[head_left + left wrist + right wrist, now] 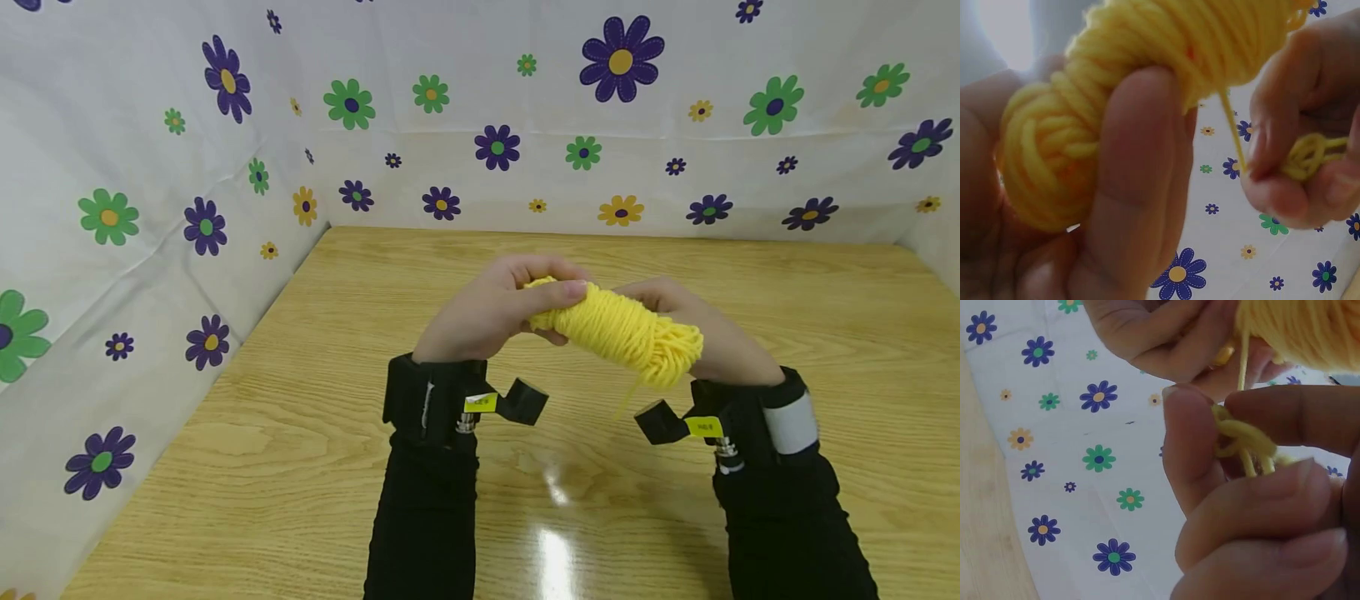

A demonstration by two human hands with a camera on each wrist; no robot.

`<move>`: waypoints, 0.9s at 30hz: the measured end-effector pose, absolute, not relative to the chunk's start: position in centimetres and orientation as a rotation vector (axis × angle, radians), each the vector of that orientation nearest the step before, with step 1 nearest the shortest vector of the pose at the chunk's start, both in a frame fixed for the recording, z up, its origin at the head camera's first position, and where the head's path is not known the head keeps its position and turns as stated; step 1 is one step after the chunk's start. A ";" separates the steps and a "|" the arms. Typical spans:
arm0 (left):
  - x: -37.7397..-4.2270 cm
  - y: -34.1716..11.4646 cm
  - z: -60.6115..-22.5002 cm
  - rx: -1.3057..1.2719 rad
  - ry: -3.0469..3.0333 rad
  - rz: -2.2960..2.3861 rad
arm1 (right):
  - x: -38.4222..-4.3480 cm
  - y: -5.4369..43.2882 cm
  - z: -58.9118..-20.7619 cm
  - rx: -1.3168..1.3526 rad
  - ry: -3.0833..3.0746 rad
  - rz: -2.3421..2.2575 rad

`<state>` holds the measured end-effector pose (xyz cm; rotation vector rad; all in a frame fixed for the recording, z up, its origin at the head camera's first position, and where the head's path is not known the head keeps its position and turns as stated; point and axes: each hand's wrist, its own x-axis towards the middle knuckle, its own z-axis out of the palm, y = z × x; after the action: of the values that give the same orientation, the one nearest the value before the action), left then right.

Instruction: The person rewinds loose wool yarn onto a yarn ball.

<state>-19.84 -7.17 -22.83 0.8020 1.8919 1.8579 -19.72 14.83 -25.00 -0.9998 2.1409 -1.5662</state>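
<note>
A skein of yellow yarn (pixel 618 329) is held above the table by my left hand (pixel 506 304), thumb on the near side and fingers curled behind it. The skein tilts down toward the right. From its wound body a single strand (pixel 1232 128) runs taut to my right hand (pixel 1307 125). My right hand's fingers pinch that strand and curl round a small looped bunch of yarn (pixel 1241 437). In the head view the skein hides most of the right fingers. A loose yarn end hangs below the skein.
Below the hands lies a wooden table (pixel 300 417). A white cloth with printed flowers (pixel 450 50) hangs behind it and along its left side. Each wrist wears a black strap with a small camera mount (pixel 522 402).
</note>
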 end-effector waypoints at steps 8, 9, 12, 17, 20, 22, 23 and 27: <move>-19.7 -7.4 -22.8 0.923 1.953 1.663 | -19.7 15.0 -24.4 -0.885 2.077 -1.521; -19.6 -7.4 -22.8 0.929 1.960 1.636 | -19.6 14.9 -24.4 -0.884 2.087 -1.518; -19.6 -7.5 -22.7 0.944 1.997 1.552 | -19.6 15.0 -24.3 -0.889 2.119 -1.515; -19.7 -7.4 -22.8 0.918 2.089 1.430 | -19.4 15.1 -24.2 -0.894 2.158 -1.528; -19.8 -7.3 -22.8 0.890 2.130 1.395 | -19.3 15.2 -24.2 -0.851 2.169 -1.544; -19.9 -7.3 -22.9 0.873 2.147 1.387 | -19.3 15.3 -24.2 -0.828 2.170 -1.561; -19.9 -7.3 -22.9 0.868 2.153 1.388 | -19.3 15.3 -24.2 -0.817 2.178 -1.567; -20.1 -7.3 -23.1 0.843 2.178 1.397 | -19.2 15.3 -24.1 -0.789 2.199 -1.605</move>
<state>-20.05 -7.34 -23.14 0.8430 2.1784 1.3974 -19.24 15.34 -24.08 -0.7890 2.1985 -1.6051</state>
